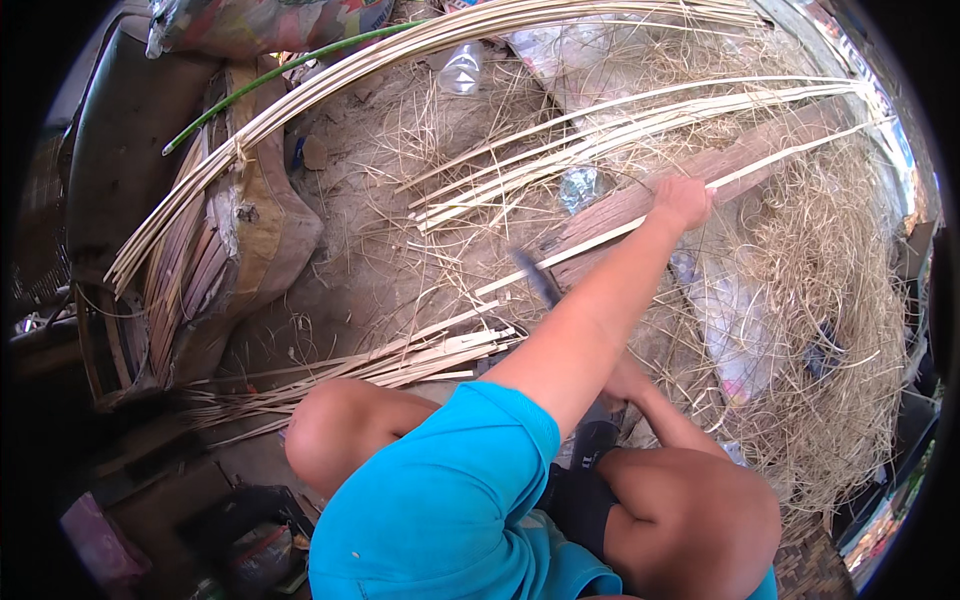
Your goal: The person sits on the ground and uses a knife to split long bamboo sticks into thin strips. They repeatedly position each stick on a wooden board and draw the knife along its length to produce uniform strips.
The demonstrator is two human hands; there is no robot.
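left hand (684, 200) fingers closed on thin bamboo strip (600, 237), far right over wooden plank (640, 205) | right hand (625, 385) near knee, grip hidden, can't tell | knife blade (537, 277) at strip | strip light, springy, splintery, hold mid-length

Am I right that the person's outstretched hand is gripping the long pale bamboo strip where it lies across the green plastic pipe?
Not quite: in the head view the outstretched left hand grips the long pale bamboo strip where it lies across a weathered brown wooden plank, not a green plastic pipe.
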